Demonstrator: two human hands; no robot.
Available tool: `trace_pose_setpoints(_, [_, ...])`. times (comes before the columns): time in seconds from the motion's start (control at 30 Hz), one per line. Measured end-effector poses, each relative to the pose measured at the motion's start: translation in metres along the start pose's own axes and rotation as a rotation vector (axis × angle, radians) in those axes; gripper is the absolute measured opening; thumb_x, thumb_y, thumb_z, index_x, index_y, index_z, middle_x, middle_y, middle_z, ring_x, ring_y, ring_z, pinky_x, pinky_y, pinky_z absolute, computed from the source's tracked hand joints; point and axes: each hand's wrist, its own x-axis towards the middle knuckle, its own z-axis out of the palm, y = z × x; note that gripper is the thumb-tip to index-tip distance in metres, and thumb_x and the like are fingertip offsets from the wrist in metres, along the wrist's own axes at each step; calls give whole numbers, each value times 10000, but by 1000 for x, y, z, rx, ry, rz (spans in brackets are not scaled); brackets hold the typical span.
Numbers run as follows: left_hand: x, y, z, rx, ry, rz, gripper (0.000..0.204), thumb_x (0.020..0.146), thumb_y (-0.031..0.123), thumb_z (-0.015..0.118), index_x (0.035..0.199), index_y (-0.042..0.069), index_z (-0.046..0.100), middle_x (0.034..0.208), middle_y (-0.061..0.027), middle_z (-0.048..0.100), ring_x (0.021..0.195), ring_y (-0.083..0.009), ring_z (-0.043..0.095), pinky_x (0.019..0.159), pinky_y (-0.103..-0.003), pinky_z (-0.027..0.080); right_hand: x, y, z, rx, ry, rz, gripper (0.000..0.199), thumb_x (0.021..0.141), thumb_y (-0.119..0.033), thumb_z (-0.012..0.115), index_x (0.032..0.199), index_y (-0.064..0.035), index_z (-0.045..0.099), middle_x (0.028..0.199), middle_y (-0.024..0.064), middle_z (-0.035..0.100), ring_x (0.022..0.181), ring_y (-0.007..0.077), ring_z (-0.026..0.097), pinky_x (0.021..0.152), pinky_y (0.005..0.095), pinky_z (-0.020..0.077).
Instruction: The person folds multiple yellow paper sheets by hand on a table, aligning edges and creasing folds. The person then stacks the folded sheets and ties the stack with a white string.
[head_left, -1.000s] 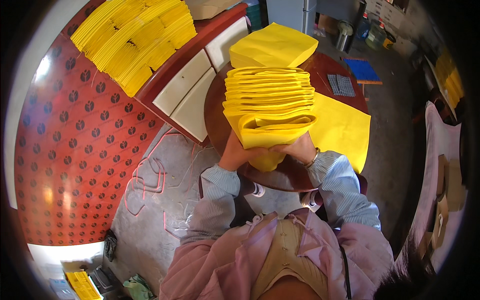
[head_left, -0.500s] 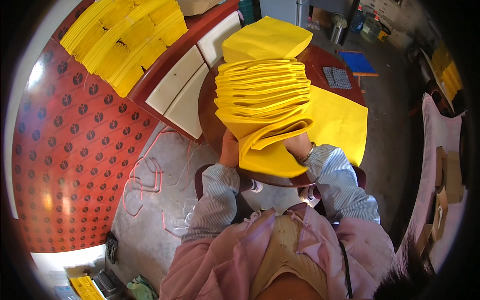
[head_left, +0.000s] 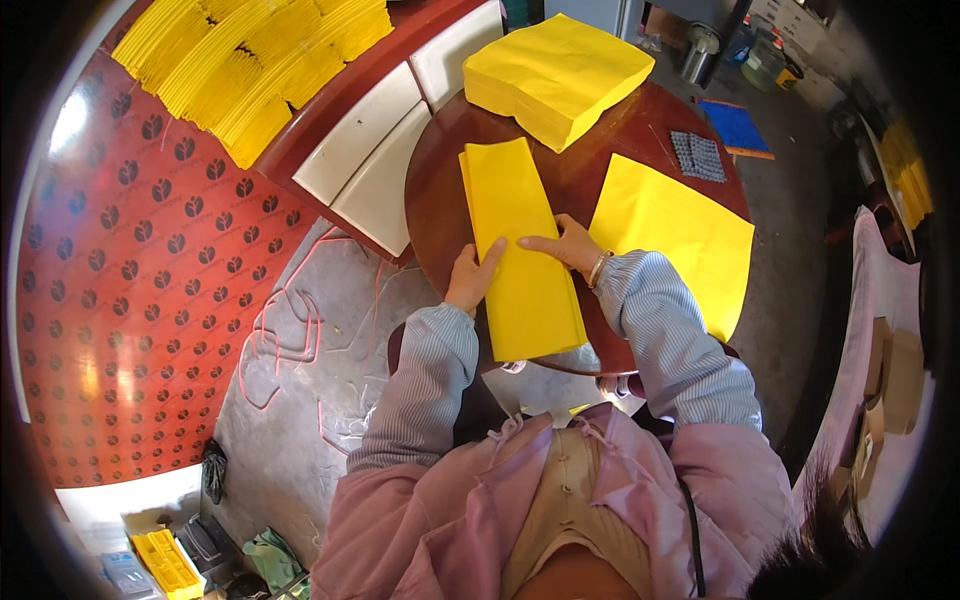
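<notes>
A narrow bundle of folded yellow sheets (head_left: 527, 300), cloth-like in look, lies lengthwise in front of me over the near part of a round dark-red table (head_left: 440, 200). My left hand (head_left: 472, 278) closes on its left side, thumb on top. On the right side my right hand (head_left: 570, 246) grips it too, its thumb lying across the upper face. The fingers below the edges are partly hidden. Farther back sits a thick stack of yellow sheets (head_left: 560, 75). A wide flat yellow piece (head_left: 680, 245) rests on the table to the right, beside my right forearm.
A grey bumpy pad (head_left: 697, 157) lies at the table's right. At the far left, rows of yellow folded pieces (head_left: 255, 70) cover part of a red patterned surface (head_left: 140, 300), next to white drawers (head_left: 365, 155). Pink cord (head_left: 300, 325) is strewn on the floor.
The fanned, rippled yellow pile in my hands is now a flat, narrow bundle. My hands moved slightly up onto its sides, and the back stack and flat piece are more exposed.
</notes>
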Motion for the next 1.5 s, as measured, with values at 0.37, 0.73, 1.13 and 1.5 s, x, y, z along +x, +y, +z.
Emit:
trace_pose_setpoints(0.37, [-21,1,0,620,449,508,751,944,328,750,1551,51,406,1554,-272,462,1497,-384,406,1211,-476,357,4,12,-6,-537,284,-428,976,775,-647,830,1442,-17,499,1243,213,671,1015,314,712,867,382,579])
trace_pose_setpoints(0.73, [-60,16,18,960,-75,824,878,863,435,798,1610,171,417,1694,-203,282,1593,-448,178,1262,-605,193,84,-11,-23,110,272,-401,306,932,-178,808,1162,-12,691,947,9,694,829,91,626,754,249,518])
trace_pose_setpoints(1.13, [-60,13,28,988,-20,799,952,832,592,764,1614,175,416,1684,-297,230,1580,-514,134,1249,-642,153,85,-55,-1,-855,40,-1226,312,1073,-282,534,1284,-130,707,1381,31,670,1402,270,502,1245,498,271])
trace_pose_setpoints(1.5, [-55,8,35,985,-29,758,1002,805,601,776,1615,145,402,1682,-308,217,1583,-517,107,1245,-672,114,122,-42,4,-1021,-261,-1085,423,1121,-373,410,1445,-194,613,1537,3,565,1511,225,391,1296,534,151])
